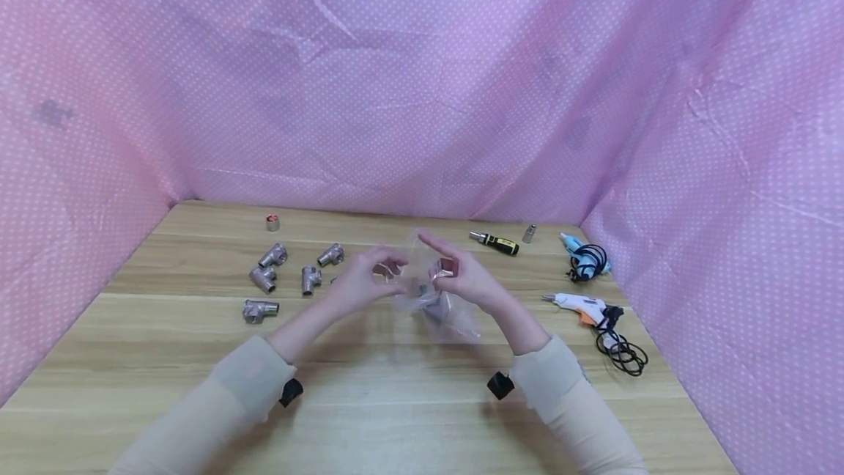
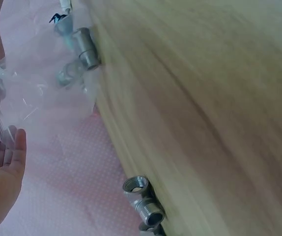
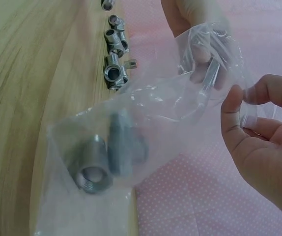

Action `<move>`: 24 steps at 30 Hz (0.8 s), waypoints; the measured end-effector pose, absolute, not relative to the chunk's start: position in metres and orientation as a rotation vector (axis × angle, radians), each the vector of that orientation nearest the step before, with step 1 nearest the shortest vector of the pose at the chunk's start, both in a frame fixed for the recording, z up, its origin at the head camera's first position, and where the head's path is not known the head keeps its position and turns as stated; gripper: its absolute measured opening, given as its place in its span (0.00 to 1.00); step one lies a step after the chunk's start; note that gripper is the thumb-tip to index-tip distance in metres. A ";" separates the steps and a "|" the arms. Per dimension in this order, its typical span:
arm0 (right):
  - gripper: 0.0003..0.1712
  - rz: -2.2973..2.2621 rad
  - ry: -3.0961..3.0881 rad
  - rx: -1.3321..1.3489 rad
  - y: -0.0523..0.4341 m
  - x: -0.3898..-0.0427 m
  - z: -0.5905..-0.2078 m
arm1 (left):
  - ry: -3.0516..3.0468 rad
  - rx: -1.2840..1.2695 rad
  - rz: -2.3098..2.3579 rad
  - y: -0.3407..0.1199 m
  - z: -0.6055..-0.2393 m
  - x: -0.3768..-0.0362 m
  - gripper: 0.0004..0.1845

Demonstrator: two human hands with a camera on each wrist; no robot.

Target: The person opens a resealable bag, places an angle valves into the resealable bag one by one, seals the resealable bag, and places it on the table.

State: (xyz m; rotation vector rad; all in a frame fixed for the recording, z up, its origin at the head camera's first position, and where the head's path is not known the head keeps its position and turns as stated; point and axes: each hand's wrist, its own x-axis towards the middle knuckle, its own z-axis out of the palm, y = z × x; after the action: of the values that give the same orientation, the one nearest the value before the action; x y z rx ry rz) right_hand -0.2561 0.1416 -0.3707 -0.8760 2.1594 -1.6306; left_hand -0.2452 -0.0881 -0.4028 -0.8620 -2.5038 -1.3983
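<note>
"So, what are the two hands doing?"

"Both are holding a clear plastic bag [image 3: 170,98] in front of the person. The left hand [image 1: 361,281] is gripping one side of its mouth between fingers and thumb; the right hand [image 1: 464,281] is pinching the opposite edge, thumb and fingertips standing close together."

"And what is sitting inside?"

"Metal fittings [image 3: 93,164] are resting in its lower end, blurring through the plastic; one is showing a round threaded opening. I cannot tell whether the bag is touching the wooden table [image 1: 389,416]."

"What is lying around them?"

"On the left, five T-shaped fittings [image 1: 311,281] are lying in plain sight, with a small ring-shaped piece [image 1: 272,223] standing farther back. On the right, a black-and-yellow screwdriver [image 1: 501,243] is lying near a metal connector [image 1: 530,234], and blue [image 1: 585,261] and white glue guns [image 1: 580,303] are lying beyond, their cables coiling. Pink dotted cloth [image 1: 395,94] is hanging behind"
</note>
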 end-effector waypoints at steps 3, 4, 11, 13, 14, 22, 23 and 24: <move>0.47 -1.644 2.150 -0.857 0.142 -0.256 -0.371 | -2.489 -0.880 -1.402 -0.091 -0.399 -0.244 0.25; 0.46 -1.644 2.148 -0.857 0.143 -0.256 -0.372 | -2.487 -0.892 -1.406 -0.091 -0.398 -0.244 0.24; 0.47 -1.654 2.144 -0.869 0.144 -0.255 -0.372 | -2.490 -0.953 -1.268 -0.103 -0.385 -0.237 0.23; 0.47 -1.657 2.153 -0.868 0.144 -0.255 -0.372 | -2.505 -0.955 -1.237 -0.108 -0.380 -0.235 0.24; 0.47 -1.660 2.156 -0.865 0.144 -0.255 -0.372 | -2.513 -0.953 -1.226 -0.111 -0.378 -0.234 0.25; 0.48 -1.659 2.180 -0.823 0.145 -0.254 -0.371 | -2.591 -0.923 -1.180 -0.150 -0.363 -0.221 0.33; 0.48 -1.657 2.182 -0.818 0.145 -0.254 -0.371 | -2.604 -0.914 -1.157 -0.156 -0.362 -0.219 0.34; 0.48 -1.657 2.183 -0.816 0.146 -0.255 -0.371 | -2.620 -0.901 -1.141 -0.162 -0.362 -0.218 0.35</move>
State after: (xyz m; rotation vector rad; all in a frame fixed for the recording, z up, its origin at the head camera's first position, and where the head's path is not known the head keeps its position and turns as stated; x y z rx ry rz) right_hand -0.2546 0.1456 -0.3708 -0.8160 2.1826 -1.6571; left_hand -0.2179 -0.1621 -0.3617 -0.9012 -2.6204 -1.1411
